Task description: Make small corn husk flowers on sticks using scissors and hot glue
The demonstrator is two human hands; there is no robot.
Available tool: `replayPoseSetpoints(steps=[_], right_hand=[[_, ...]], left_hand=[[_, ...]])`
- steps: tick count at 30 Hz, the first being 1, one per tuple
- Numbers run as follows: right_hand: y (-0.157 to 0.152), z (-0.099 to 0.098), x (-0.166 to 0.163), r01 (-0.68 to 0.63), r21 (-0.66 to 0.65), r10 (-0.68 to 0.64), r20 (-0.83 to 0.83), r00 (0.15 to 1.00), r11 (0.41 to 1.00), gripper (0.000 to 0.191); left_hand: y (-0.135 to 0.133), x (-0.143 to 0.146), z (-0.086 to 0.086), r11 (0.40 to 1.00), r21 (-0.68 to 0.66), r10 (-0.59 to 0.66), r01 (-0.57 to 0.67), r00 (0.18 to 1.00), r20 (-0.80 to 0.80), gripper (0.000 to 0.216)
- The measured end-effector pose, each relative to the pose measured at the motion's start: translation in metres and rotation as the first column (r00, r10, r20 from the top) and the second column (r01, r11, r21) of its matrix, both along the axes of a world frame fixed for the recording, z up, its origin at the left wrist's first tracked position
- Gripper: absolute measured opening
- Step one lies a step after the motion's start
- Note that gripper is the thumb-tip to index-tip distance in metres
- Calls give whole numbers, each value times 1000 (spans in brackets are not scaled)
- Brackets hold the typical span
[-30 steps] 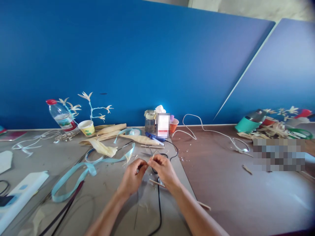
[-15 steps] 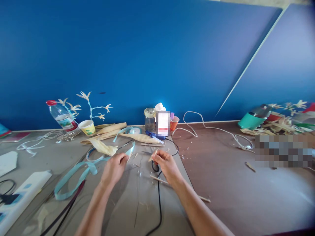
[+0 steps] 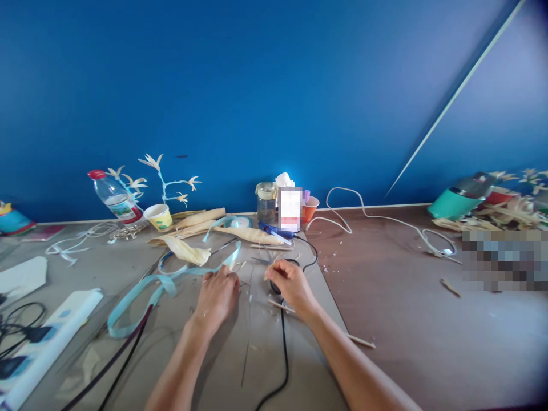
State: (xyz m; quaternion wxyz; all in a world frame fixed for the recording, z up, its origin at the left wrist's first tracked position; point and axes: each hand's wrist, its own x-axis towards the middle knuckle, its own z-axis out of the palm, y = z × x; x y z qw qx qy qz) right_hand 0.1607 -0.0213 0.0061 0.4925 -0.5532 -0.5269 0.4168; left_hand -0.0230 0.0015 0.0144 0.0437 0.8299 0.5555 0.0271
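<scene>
My right hand (image 3: 293, 286) pinches a small strip of dried corn husk (image 3: 267, 275) between thumb and fingertips, just above the table. To its left, my left hand (image 3: 219, 294) is turned back-up with its fingers curled down at the tabletop; what lies under the fingertips is hidden. A light blue ribbon (image 3: 131, 330) loops over the table and runs behind the left hand, its end standing up just beyond the fingers. Scissors (image 3: 259, 260) lie partly visible behind the right hand. A thin pale stick (image 3: 362, 341) passes beneath the right wrist.
Dried husks (image 3: 188, 251), a ribbon roll (image 3: 242, 222) and a blue glue gun (image 3: 274, 231) lie at the back. A bottle (image 3: 115, 200), a paper cup (image 3: 158, 217) and a glass jar (image 3: 266, 205) stand there. A power strip (image 3: 55, 342) sits left; a black cord (image 3: 285, 348) crosses the front.
My left hand has moved right and rolled over, its fingers now down at the table. The right hand stays nearly in place with its husk strip. The whole view has shifted slightly.
</scene>
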Motion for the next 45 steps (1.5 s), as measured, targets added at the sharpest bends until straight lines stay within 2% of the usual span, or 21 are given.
replayPoseSetpoints(steps=[8, 11, 13, 16, 18, 22, 24, 27, 30, 33, 35, 38, 41, 45], right_hand=[[2, -2, 0, -5, 31, 4, 38, 999, 1000, 17], [2, -2, 1, 4, 31, -5, 27, 1000, 1000, 16], [3, -2, 1, 11, 29, -12, 15, 1000, 1000, 16], [4, -2, 1, 23, 18, -22, -14, 1000, 1000, 16], [4, -3, 1, 28, 16, -28, -33, 999, 999, 16], [5, -4, 1, 9, 16, -7, -106, 994, 1000, 19], [5, -4, 1, -4, 9, 5, -150, 989, 1000, 20], [3, -2, 0, -2, 1, 2, -149, 989, 1000, 19], [0, -1, -2, 10, 7, -9, -94, 996, 1000, 16], [-1, -2, -3, 2, 76, -2, 8, 1000, 997, 14], [-1, -4, -4, 7, 130, -21, 105, 994, 991, 14], [-1, -4, -4, 26, 191, -72, 235, 969, 981, 14], [-3, -3, -6, -24, 240, -62, 344, 937, 970, 14], [-4, 2, -14, -125, 240, -20, 523, 852, 963, 15]], left_hand=[[-1, 5, 0, 1000, 22, -3, 4, 999, -38, 26], [1, 3, 2, 1000, 21, 18, -19, 998, 60, 20], [2, 1, 5, 1000, 26, 9, -15, 978, 210, 16], [2, -1, 13, 1000, -25, 7, 5, 884, 468, 13], [1, -1, 16, 996, -88, 34, 21, 815, 579, 14], [1, 3, 16, 974, -223, 128, 50, 689, 713, 12], [2, 5, 12, 952, -300, 194, 63, 634, 749, 19], [5, 5, 6, 929, -360, 233, 89, 616, 753, 29], [6, 4, 4, 933, -354, 235, 68, 629, 741, 28], [7, 2, 6, 933, -356, 250, 56, 610, 752, 28], [8, 1, 7, 922, -381, 284, 65, 557, 781, 30], [9, -1, 9, 902, -426, 356, 73, 434, 828, 34], [10, -2, 10, 893, -442, 394, 90, 322, 861, 35], [11, -4, 10, 898, -426, 393, 116, 225, 891, 36]])
